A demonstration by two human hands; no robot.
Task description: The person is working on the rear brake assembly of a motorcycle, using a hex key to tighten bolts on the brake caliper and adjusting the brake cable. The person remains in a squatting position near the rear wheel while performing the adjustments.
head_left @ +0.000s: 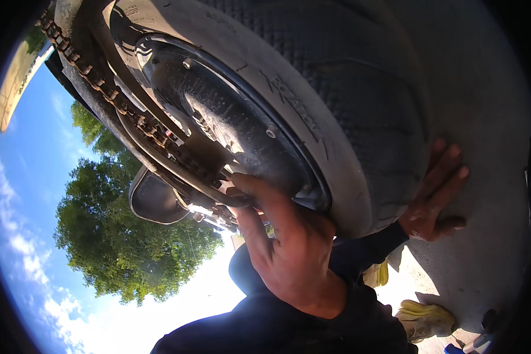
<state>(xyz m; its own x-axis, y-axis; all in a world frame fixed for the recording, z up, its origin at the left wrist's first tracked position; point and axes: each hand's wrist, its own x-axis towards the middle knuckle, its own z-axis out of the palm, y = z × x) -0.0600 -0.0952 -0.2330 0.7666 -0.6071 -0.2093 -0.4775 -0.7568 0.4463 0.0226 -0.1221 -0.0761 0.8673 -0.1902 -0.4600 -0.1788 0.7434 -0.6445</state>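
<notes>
A motorcycle wheel with a broad black tyre [360, 100] fills the upper middle. Inside its dusty rim [283, 135] shows the dirty hub area. Along the left runs a rusty drive chain [100, 82] beside a curved metal bar. My right hand [295, 248] is at the wheel's middle, thumb and index finger pinched together by the end of that bar. What sits between the fingertips is hidden in shadow. Past the tyre's lower edge, my left hand [433, 203] rests on the shaded ground with its fingers spread, holding nothing.
A dark rounded part [157, 197] sticks out left of the chain. Two shoes with yellow soles [426, 320] stand on the ground below the tyre. At the lower right lies a small blue and grey object [469, 345]. A leafy tree [118, 224] rises in the background.
</notes>
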